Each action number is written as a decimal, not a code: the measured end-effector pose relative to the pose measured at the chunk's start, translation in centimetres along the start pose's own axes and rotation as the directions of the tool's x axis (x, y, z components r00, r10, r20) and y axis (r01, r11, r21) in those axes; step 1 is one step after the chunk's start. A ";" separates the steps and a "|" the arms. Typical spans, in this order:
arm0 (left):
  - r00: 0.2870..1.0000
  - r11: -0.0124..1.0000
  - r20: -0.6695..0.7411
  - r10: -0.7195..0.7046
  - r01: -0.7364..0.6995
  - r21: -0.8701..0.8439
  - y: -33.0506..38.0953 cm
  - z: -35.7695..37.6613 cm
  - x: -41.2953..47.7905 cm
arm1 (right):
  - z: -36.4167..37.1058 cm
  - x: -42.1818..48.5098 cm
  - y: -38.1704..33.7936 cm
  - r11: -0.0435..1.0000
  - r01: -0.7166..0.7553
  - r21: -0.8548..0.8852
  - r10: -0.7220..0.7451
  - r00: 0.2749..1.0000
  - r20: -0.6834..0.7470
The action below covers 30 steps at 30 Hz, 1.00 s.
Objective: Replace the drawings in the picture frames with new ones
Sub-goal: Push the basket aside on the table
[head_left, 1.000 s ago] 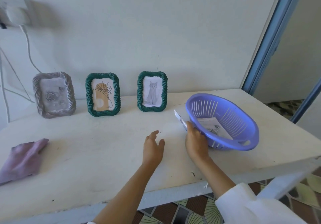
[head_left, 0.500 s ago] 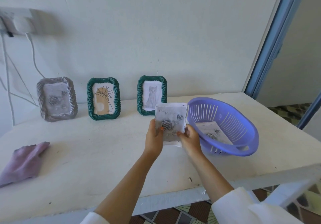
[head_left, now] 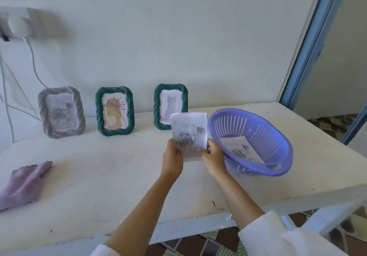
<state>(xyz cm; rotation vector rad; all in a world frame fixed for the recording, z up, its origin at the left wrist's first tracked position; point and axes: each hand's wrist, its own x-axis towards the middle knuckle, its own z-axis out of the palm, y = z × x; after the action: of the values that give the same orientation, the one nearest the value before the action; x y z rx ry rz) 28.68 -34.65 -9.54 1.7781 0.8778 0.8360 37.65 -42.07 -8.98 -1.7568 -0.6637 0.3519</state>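
The bench (head_left: 99, 180) lies bare across its middle and front, between the pink cloth (head_left: 23, 182) at the left edge and the purple basket (head_left: 258, 168) on the right. Along the back wall stand three frames, the grey frame (head_left: 61, 112), the middle green frame (head_left: 114, 110) and the right green frame (head_left: 170, 105), with gaps between them. Both hands, left hand (head_left: 171, 159) and right hand (head_left: 213, 159), hold a drawing (head_left: 189, 134) upright just beside the basket, partly covering the right green frame.

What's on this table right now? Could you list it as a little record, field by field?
Frames: grey frame, green plant frame, green cat frame, all upright by the wall
Left hand: grips rose drawing
Right hand: grips the same drawing
Basket: purple, holds another drawing
Cloth: pink, at the table's left edge
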 end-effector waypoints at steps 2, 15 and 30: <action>0.998 1.000 -0.049 0.026 -0.027 -0.013 2.3 0.4 0.8 | -1.5 0.9 -2.1 1.000 0.022 -0.005 -0.022 0.999 -0.050; 0.969 0.963 -0.143 -0.200 0.168 -0.210 7.4 4.1 2.8 | -7.1 1.8 -5.1 0.889 -0.299 0.346 0.258 0.953 0.162; 0.975 0.955 0.110 -0.195 0.214 -0.203 8.6 7.0 2.0 | -13.6 5.4 -5.4 0.926 -0.266 0.267 0.283 0.959 -0.024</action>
<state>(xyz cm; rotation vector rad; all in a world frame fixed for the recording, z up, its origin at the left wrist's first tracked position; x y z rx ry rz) 37.21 -38.58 -3.37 1.4964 0.8631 0.6837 48.07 -48.54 0.64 -1.5992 -0.3072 0.5494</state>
